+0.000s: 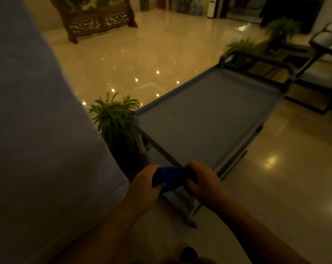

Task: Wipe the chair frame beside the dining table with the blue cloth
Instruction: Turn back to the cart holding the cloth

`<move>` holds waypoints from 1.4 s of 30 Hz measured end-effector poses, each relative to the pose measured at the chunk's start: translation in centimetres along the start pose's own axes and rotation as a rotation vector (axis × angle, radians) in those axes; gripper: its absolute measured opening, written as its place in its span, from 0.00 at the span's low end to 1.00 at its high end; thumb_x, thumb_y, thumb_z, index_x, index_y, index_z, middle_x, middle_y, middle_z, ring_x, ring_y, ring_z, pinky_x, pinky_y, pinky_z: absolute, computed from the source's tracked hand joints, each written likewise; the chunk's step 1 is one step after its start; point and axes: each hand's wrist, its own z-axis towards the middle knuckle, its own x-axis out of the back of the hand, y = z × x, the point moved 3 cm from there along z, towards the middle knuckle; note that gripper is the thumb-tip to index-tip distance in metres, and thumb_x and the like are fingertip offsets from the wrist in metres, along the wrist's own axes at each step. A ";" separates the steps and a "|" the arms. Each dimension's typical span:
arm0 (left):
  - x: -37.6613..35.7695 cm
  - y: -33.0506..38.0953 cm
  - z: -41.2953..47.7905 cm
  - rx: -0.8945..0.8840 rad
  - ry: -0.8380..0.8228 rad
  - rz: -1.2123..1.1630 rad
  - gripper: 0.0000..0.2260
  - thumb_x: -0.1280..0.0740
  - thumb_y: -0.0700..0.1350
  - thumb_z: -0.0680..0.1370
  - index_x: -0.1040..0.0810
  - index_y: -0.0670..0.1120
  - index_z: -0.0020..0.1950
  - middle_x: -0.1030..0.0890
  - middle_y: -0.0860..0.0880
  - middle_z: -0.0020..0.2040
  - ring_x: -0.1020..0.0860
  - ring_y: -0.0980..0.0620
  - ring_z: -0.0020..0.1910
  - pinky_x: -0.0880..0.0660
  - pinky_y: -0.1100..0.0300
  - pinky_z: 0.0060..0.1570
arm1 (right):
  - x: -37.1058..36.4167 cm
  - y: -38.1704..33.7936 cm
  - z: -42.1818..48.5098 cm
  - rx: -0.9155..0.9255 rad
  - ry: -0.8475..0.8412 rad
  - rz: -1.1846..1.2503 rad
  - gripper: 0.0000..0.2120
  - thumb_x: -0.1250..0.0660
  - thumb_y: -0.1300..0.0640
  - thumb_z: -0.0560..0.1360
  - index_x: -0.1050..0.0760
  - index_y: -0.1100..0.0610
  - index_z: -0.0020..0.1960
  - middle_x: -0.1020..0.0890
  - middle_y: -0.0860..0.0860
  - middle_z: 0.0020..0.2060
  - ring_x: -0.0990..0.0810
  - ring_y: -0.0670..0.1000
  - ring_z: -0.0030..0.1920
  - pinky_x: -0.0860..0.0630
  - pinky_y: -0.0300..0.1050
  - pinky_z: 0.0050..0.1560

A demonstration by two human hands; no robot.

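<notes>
**Both hands bunch the blue cloth at the near corner of a grey cart**

At nine o'clock a broad pale grey-blue upholstered panel (37,121) fills the left side of the dim view. Just right of it, a green spiky-leaved potted plant (114,117) stands on the glossy cream tiled floor (152,60), which mirrors small ceiling lights. At eleven o'clock, far back, stands a dark carved wooden screen (96,18).

Low at six o'clock the left hand (145,184) is clenched on one end of the crumpled deep-blue cloth (169,178) — the right hand (202,181) grips the other end, fingers curled in. The cloth is held between them, over the near corner of a grey flat-topped metal cart (209,119) whose top surface stretches away toward one o'clock.

Beyond the cart's far rail, two more leafy plants (241,47) show, blurred. At three o'clock a dark-framed chair with pale cushions (325,60) stands well apart from the hands.
</notes>
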 end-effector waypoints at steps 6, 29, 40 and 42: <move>-5.9 6.0 6.9 -0.139 -0.077 0.028 0.12 0.29 0.43 0.74 0.27 0.45 0.53 0.27 0.50 0.50 0.28 0.57 0.43 0.31 0.73 0.40 | 6.1 7.5 0.8 -0.122 0.097 -0.004 0.06 0.33 0.58 0.74 0.26 0.53 0.50 0.24 0.50 0.44 0.26 0.49 0.42 0.32 0.39 0.40; -14.1 -0.5 20.1 0.146 -0.244 -0.186 0.08 0.34 0.47 0.76 0.33 0.47 0.45 0.31 0.49 0.44 0.30 0.50 0.37 0.33 0.57 0.35 | 4.7 18.7 16.8 -0.190 -0.382 -0.144 0.06 0.35 0.61 0.73 0.25 0.55 0.50 0.22 0.53 0.46 0.24 0.53 0.45 0.28 0.46 0.43; -17.2 5.0 18.6 0.471 0.063 -0.122 0.09 0.31 0.41 0.72 0.26 0.48 0.50 0.25 0.49 0.47 0.25 0.52 0.44 0.32 0.61 0.42 | 5.7 24.5 21.2 0.258 -0.824 -0.083 0.09 0.34 0.55 0.72 0.35 0.48 0.43 0.33 0.42 0.36 0.32 0.46 0.35 0.39 0.37 0.33; -17.8 6.3 18.0 0.561 0.160 -0.080 0.12 0.31 0.37 0.70 0.24 0.45 0.52 0.23 0.47 0.48 0.25 0.51 0.47 0.33 0.63 0.44 | 6.2 24.6 21.2 0.362 -0.910 -0.101 0.11 0.34 0.55 0.72 0.37 0.47 0.43 0.32 0.44 0.37 0.31 0.49 0.37 0.37 0.42 0.35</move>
